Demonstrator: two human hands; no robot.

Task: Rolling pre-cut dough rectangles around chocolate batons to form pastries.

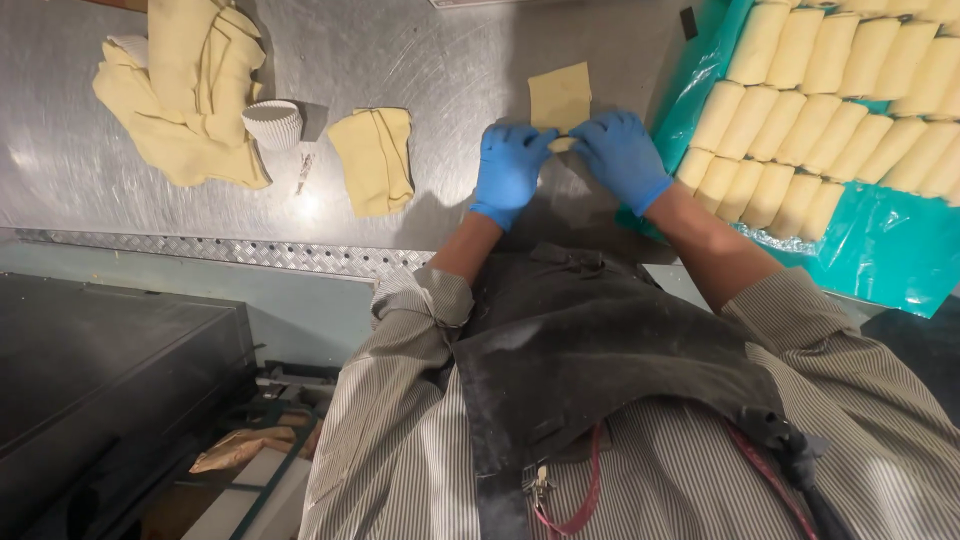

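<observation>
Head view looks down on two blue-gloved hands meeting at the near edge of a pale yellow square sheet of dough (560,97) lying flat on the scratched steel worktop (420,60). The left hand (512,165) and the right hand (622,155) both pinch that near edge, fingers closed narrowly on it, thumbs almost touching.

Just right of the hands, a teal plastic sheet (890,250) carries rolled pale dough cylinders (800,130) packed side by side in three slanted rows; the rows run out of view, so the count cannot be told. Left of the hands lies a small folded stack of dough sheets (375,160), then one white fluted paper cup (272,123), then a larger loose heap of dough sheets (185,90). A dark floured apron (590,350) over a striped shirt fills the foreground. Below left of the worktop sits a dark metal cabinet (110,370).
</observation>
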